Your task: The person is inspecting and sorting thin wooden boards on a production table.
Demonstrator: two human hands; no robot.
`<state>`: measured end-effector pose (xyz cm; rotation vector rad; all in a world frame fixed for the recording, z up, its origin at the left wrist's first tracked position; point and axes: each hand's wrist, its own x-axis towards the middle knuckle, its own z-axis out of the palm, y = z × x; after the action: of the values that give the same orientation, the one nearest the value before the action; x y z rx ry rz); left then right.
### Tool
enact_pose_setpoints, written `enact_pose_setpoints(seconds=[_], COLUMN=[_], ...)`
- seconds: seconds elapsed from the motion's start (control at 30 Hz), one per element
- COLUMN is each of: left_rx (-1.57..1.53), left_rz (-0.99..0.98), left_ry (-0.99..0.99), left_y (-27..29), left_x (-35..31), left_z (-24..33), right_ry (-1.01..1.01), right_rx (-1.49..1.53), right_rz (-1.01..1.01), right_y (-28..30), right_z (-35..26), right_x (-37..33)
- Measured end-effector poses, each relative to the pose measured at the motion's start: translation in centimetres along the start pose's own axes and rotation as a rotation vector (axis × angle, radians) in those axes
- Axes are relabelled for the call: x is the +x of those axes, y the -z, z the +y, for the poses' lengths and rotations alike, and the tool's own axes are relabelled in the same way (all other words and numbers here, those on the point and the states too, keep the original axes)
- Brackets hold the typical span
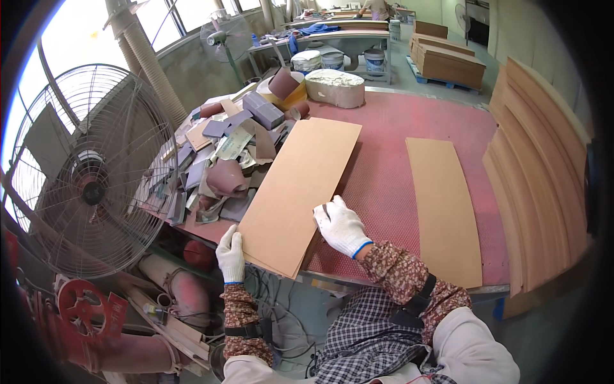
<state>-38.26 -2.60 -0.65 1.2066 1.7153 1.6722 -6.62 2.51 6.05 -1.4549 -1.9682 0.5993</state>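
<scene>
A long, flat tan wooden panel (pixel 306 173) lies at a slant on a red perforated worktable (pixel 384 192). A second layer shows under its near edge, so more than one panel appears stacked there. My left hand (pixel 230 255), in a white knit glove, grips the panel's near left corner. On its right long edge, my gloved right hand (pixel 340 225) is closed with curled fingers. A small dark patch shows between those fingers; I cannot tell whether it is a stain or a thing. Another tan panel (pixel 444 211) lies apart to the right.
Left of the panel is a heap of sandpaper scraps (pixel 233 182) and grey sanding blocks (pixel 262 110). A big caged fan (pixel 93 192) stands at the left. Curved wooden panels (pixel 537 173) stand along the right edge. Behind the heap sits a white-topped block (pixel 335 86).
</scene>
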Motion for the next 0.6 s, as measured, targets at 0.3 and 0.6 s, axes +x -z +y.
enact_pose_setpoints(seconds=[0.3,0.6], left_rx=[-0.112,-0.163], left_rz=[0.023,0.050], left_ry=[-0.019,-0.056], left_y=[0.2,0.3], left_x=[0.2,0.9], left_z=[-1.6,-4.6], right_ry=[-0.013,-0.006], right_rx=[-0.145,-0.111], right_rz=[0.017,-0.025], right_y=[-1.6,-2.4], right_z=[-0.2,1.0], right_x=[2.8,4.2])
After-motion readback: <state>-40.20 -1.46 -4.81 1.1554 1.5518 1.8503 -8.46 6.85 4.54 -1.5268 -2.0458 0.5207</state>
